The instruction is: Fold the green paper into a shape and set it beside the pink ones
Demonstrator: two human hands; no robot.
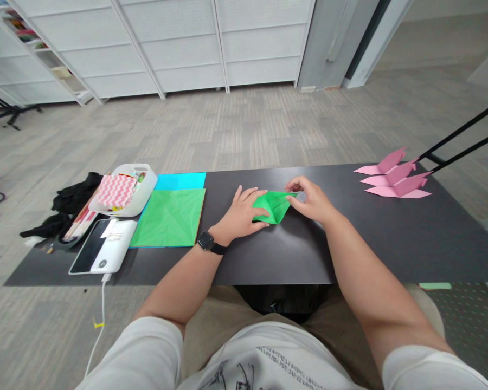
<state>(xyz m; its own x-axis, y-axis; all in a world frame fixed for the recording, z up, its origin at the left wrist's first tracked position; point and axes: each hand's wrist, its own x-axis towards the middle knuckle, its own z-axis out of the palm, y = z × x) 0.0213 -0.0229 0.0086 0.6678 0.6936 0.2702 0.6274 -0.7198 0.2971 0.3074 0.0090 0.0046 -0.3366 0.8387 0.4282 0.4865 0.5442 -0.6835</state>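
A folded piece of green origami paper (275, 207) lies on the dark table in front of me. My left hand (244, 212), with a watch on its wrist, rests over the paper's left side, fingers spread and lying on it. At the paper's pointed right tip, my right hand (311, 199) has thumb and index finger closed on the edge. Part of the left side of the paper is hidden under my left fingers.
Left of my hands lies a stack of green and blue paper sheets (168, 219). Beyond it are a white basket (146, 187), a white power bank (117, 246) with a cable, a phone (90, 248) and black cloth (75, 195). Several pink folded paper birds (402, 187) stand at the right.
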